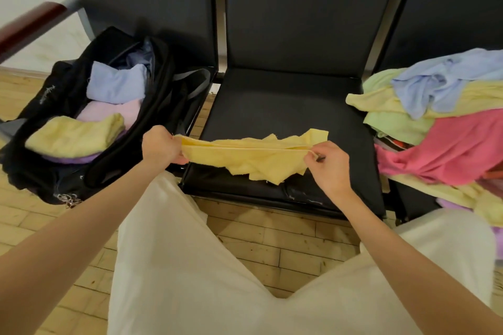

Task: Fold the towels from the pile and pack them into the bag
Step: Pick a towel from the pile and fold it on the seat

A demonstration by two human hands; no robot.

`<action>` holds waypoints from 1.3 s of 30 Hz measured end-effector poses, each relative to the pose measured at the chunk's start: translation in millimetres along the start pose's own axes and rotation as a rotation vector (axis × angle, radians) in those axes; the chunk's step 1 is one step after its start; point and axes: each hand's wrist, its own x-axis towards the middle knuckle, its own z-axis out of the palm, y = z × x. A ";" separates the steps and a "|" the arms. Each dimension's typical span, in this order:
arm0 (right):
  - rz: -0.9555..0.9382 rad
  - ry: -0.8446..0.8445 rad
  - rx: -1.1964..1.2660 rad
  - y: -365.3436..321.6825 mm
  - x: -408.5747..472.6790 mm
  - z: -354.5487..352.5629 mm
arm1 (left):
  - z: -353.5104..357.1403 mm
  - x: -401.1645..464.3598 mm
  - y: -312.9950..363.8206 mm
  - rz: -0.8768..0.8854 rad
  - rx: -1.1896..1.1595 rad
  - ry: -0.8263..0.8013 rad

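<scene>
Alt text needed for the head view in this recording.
Both hands, left hand and right hand, stretch a yellow towel over a black chair seat. An open black bag holding folded towels sits left; an unfolded pile lies right.

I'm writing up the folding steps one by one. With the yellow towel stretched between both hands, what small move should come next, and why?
Probably lower the yellow towel onto the black seat and fold it again. The left hand and right hand each pinch an end, and it hangs long with ragged corners, too loose for the bag.
</scene>
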 end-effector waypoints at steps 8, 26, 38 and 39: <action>-0.012 0.028 -0.054 2.6 -8.3 -17.2 | 2.8 -24.4 21.7 0.361 0.418 -0.067; -0.036 0.498 0.138 -82.0 62.1 -130.4 | -121.2 -54.2 199.1 0.472 -0.821 0.519; -0.165 0.376 -0.162 -78.2 78.1 -128.9 | -123.1 -33.0 176.5 0.244 -0.701 0.288; -0.142 0.354 -0.177 -75.6 82.0 -126.5 | -120.4 -28.0 174.9 0.217 -0.668 0.231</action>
